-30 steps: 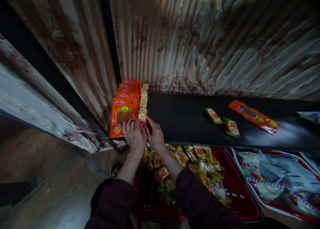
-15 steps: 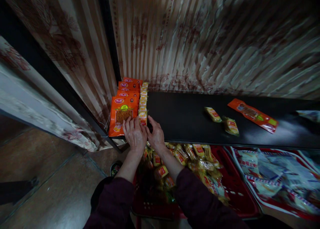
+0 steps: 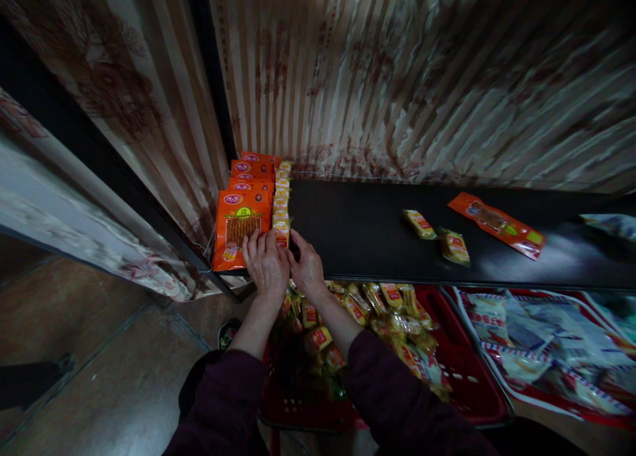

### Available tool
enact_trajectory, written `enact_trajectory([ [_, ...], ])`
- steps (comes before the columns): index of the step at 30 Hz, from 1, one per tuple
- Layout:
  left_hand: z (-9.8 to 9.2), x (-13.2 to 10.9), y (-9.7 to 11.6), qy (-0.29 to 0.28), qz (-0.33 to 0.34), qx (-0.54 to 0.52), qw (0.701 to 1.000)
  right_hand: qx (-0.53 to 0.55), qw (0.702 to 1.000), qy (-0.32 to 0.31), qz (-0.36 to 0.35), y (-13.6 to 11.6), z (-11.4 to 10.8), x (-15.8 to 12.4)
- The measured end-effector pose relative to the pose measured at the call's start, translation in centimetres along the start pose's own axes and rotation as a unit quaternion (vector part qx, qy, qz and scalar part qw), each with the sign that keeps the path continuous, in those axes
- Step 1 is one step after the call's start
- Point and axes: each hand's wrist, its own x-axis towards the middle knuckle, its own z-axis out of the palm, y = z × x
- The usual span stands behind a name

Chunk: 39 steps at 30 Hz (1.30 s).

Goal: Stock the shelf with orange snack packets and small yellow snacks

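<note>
Small yellow snack packets stand in a narrow row from the back of the black shelf to its front edge. At the front end, my left hand and my right hand close around the nearest packet from both sides, fingers bent and thumbs close together. The left fingers also reach over the lower corner of an orange snack bag, the foremost of several bags lined up left of the row. My hands partly hide the front packet.
Two loose yellow packets and an orange bag lie farther right on the shelf. Below it, a red basket holds many yellow packets. Another basket contains white-blue bags. A patterned curtain hangs behind; a dark post stands left.
The view has shifted slightly, so everything sits a little farther left. Both hands stay at the front of the yellow row, with hardly any movement.
</note>
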Motion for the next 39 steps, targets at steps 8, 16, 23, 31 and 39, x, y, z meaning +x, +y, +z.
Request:
enact_trajectory([
  [8, -0.01, 0.15, -0.01, 0.011, -0.005, -0.008, 1.0, 0.007, 1.0, 0.01, 0.001, 0.04, 0.16, -0.03],
  [16, 0.25, -0.05, -0.18, 0.018, -0.004, -0.011, 1.0, 0.019, 1.0, 0.022, 0.001, 0.14, 0.02, -0.24],
  [23, 0.37, -0.1, -0.31, 0.025, -0.001, -0.002, 1.0, 0.017, 1.0, 0.026, 0.0, 0.11, 0.09, -0.33],
  [31, 0.13, -0.01, -0.04, 0.003, 0.012, -0.004, 1.0, 0.003, 1.0, 0.011, 0.004, -0.25, -0.25, -0.3],
  [39, 0.2, 0.02, -0.14, -0.004, 0.0, -0.018, 1.0, 0.004, 1.0, 0.016, 0.009, -0.27, -0.29, -0.41],
])
